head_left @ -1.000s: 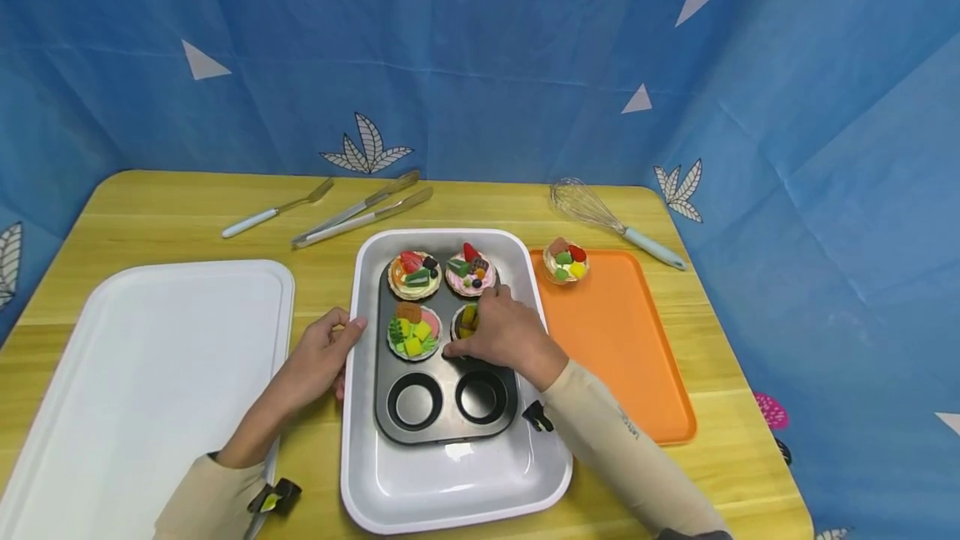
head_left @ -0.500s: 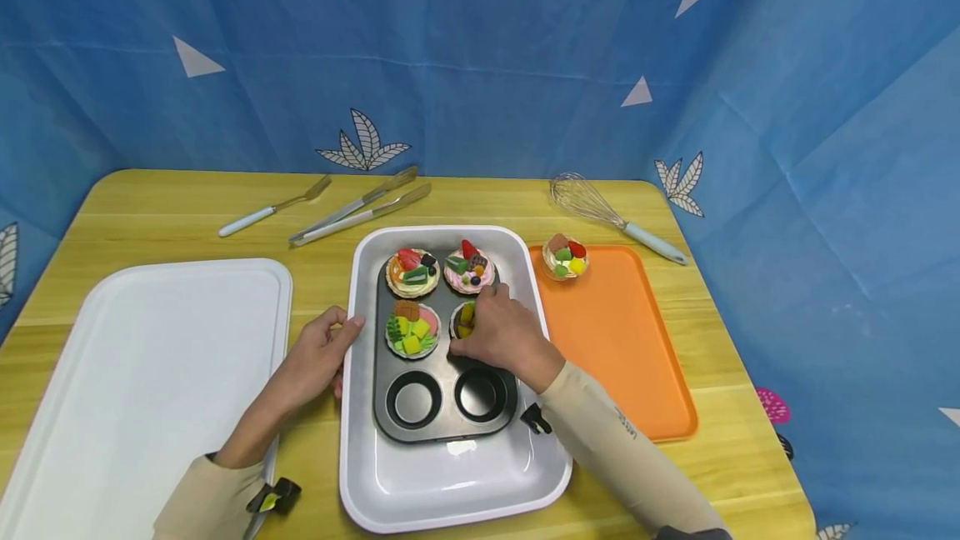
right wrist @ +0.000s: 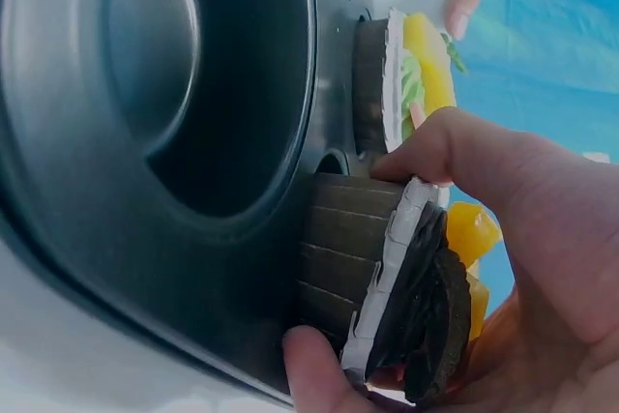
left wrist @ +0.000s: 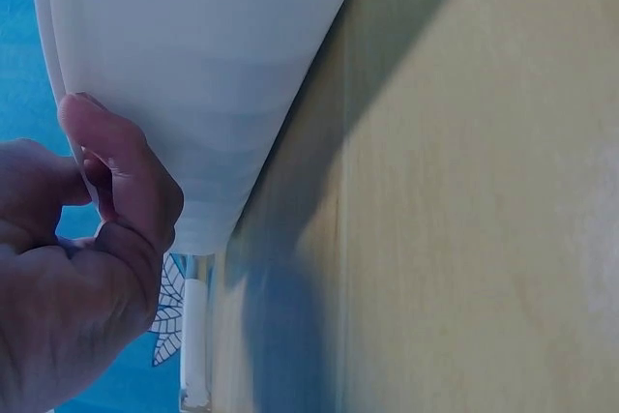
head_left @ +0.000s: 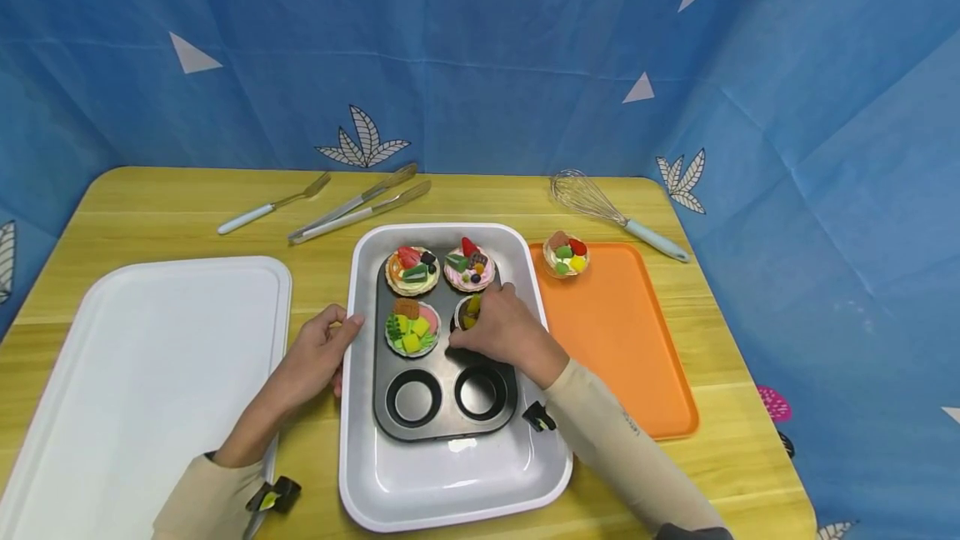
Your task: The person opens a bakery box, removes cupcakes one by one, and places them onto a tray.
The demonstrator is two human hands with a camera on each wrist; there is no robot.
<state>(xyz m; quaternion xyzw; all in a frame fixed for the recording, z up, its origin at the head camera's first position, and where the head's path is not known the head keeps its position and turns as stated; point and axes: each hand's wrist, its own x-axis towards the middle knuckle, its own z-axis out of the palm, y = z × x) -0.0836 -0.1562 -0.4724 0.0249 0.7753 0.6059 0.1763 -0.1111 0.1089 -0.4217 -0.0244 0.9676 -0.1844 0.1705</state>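
My right hand grips a toy cupcake with a dark topping and yellow fruit pieces, thumb and fingers on opposite sides. In the right wrist view its ribbed brown side stands partly out of the muffin tin; its base is hidden. This is the middle right cup of the tin. Three other toy cupcakes fill the two back cups and the middle left one, among them one with a biscuit and yellow cubes. My left hand pinches the left rim of the deep white tray under the tin.
An orange tray on the right bears a fruit-topped cupcake at its back left corner. Left lies a flat white tray. Along the back are a fork, tongs and a whisk.
Both hands keep their holds. The cupcake in my right hand shows slightly more of its pale rim. The head view has shifted a little.
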